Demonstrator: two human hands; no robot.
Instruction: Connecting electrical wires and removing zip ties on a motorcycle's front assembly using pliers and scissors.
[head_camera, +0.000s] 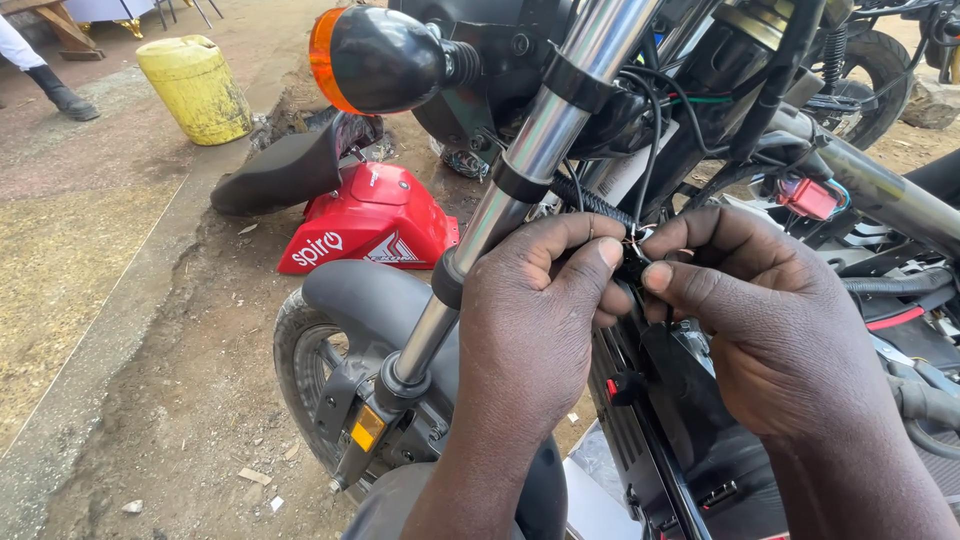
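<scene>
Yellow plastic jerrycan (195, 88): stands upright on the dirt ground (150, 380) at far left; near it, at the frame's top-left corner, a bystander's dark boot (62, 97).
Black moulded seat (285, 170): lies on the ground, leaning on the red plastic body panel (372, 218) just right of it.
Orange-lensed black turn indicator (375, 58): juts out at top, above the red panel, apart from it.
Grey front mudguard (375, 300): curves over the black front tyre (300, 380), lower left of the hands.
Chrome fork tube (530, 160): runs diagonally from top centre down to the wheel; two black clamps ring it.
Left hand (535, 320): just right of the fork tube; grip clenched, thumb and forefinger pinched on the small black wire connector (632, 258).
Small black wire connector: sits between the two hands' fingertips, beside the fork tube, below the headlamp housing; thin wires lead upward from it. Detail too small to tell further.
Right hand (770, 320): meets the left at the connector; grip clenched, fingertips pinching the same connector from the right.
Red plug (808, 198): on the frame above the right hand, apart from it.
Black ribbed hoses (900, 285): run along the frame at far right.
</scene>
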